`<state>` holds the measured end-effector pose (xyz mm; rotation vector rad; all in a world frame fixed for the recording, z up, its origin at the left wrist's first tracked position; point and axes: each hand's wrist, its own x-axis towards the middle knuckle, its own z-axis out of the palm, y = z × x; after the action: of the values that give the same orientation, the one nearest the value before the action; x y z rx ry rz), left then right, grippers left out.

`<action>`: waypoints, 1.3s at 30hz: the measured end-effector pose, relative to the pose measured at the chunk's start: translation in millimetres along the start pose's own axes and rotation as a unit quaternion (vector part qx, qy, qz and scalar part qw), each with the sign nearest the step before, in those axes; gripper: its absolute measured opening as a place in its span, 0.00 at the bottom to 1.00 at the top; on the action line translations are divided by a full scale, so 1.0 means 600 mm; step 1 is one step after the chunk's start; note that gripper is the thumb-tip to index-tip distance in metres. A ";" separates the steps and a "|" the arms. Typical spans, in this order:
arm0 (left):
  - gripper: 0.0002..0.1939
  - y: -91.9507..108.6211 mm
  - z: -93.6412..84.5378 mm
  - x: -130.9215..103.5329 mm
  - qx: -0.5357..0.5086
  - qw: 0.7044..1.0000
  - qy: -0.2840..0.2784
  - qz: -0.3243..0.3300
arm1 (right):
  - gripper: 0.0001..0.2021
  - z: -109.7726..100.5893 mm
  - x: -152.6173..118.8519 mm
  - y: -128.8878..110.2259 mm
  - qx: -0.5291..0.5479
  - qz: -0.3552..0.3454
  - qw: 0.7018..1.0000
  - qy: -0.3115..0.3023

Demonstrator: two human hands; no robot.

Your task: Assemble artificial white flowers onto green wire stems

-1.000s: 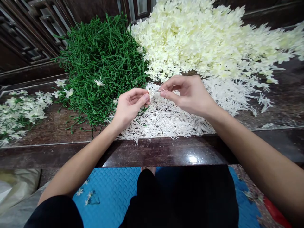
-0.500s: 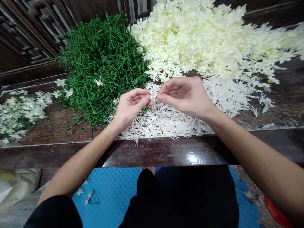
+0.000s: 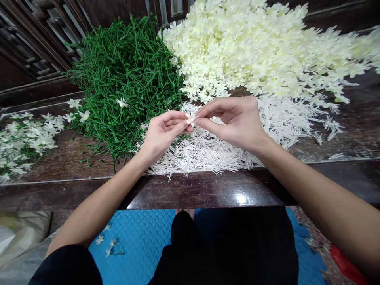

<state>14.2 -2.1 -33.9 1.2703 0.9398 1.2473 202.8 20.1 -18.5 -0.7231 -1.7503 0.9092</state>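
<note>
Left hand [image 3: 164,130]: thumb and fingers clamped on 1 white flower [image 3: 190,118]. Right hand [image 3: 239,120]: thumb and forefinger tips together against it.

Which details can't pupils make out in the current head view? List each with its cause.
All in the head view:
- Back of the small white star-shaped flower: hidden by the left hand.
- What the right hand pinches, if anything: too small.
- Heap of cream petalled flower pieces: cut off by the right edge.
- Smooth red object: partly behind the right forearm.
</note>
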 end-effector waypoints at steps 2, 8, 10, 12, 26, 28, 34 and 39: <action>0.12 0.000 -0.001 0.001 0.002 1.000 -0.001 0.003 | 0.07 0.000 0.000 0.001 0.001 -0.019 1.000 -0.001; 0.12 0.000 -0.003 0.001 0.027 1.000 -0.003 0.008 | 0.08 -0.002 0.002 0.005 -0.044 -0.092 0.994 -0.028; 0.10 0.001 -0.004 0.000 0.031 0.999 -0.002 0.014 | 0.08 -0.003 0.004 0.007 -0.076 -0.097 0.992 -0.028; 0.08 0.004 -0.004 -0.001 0.049 0.999 0.002 0.022 | 0.08 -0.003 0.004 0.008 -0.088 -0.104 0.990 -0.027; 0.09 0.020 0.003 -0.003 0.091 0.995 0.013 0.037 | 0.04 -0.003 0.001 0.001 -0.042 -0.003 0.999 -0.029; 0.09 0.020 0.005 -0.005 0.102 0.994 0.010 0.046 | 0.04 -0.003 0.001 0.001 -0.046 -0.004 0.999 -0.023; 0.11 0.019 0.007 -0.006 0.138 0.988 0.006 0.064 | 0.06 -0.004 -0.001 -0.001 -0.032 0.000 0.999 -0.025; 0.09 0.018 0.004 -0.006 0.163 0.983 0.034 0.083 | 0.15 -0.011 0.005 -0.001 0.015 0.040 0.997 -0.066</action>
<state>14.6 -7.3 -23.6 1.5969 1.1395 1.3089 208.1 23.7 -15.0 -0.7324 -1.8307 1.0561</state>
